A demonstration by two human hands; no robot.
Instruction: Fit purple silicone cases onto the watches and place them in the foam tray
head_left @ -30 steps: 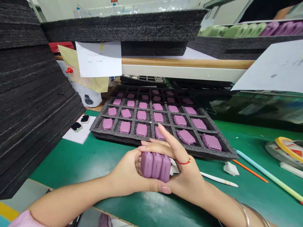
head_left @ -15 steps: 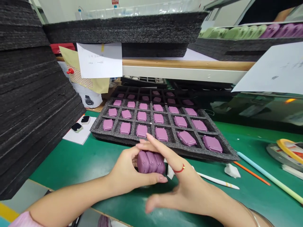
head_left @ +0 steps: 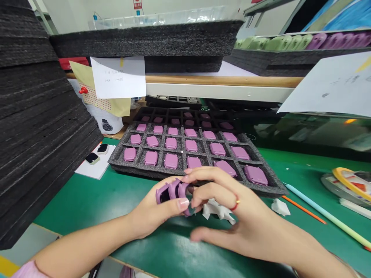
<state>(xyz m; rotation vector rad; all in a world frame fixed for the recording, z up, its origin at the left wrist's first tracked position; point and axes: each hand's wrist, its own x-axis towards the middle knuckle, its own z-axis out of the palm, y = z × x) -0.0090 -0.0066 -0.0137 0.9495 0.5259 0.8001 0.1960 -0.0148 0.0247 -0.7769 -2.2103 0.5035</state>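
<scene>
My left hand (head_left: pixel 152 212) is wrapped round a row of purple watch cases (head_left: pixel 174 189), thumb across the front. Dark hollows show between the cases, which stand side by side and tilted. The fingertips of my right hand (head_left: pixel 243 212) are at the right end of the row; its fingers are spread and its thumb is well apart. Whether the fingertips press on the last case I cannot tell. Under the right hand lies a crumpled white tissue (head_left: pixel 217 210). Just beyond the hands sits a black foam tray (head_left: pixel 121 170) with single purple watch cases (head_left: pixel 171 161) in its compartments.
Tall black foam stacks (head_left: pixel 37 127) rise at the left. Two watches (head_left: pixel 92 158) lie on a white pad (head_left: pixel 100 170). At the right are an orange stick (head_left: pixel 307 211), a long pale-blue pen (head_left: pixel 315 204), another tissue (head_left: pixel 280 207) and tape rolls (head_left: pixel 344 181). A shelf (head_left: pixel 203 90) overhangs the tray.
The purple cases have turned in my left hand, so their hollow sides now show. My right hand has shifted right, its fingers now curving down at the row's end. The view has moved slightly.
</scene>
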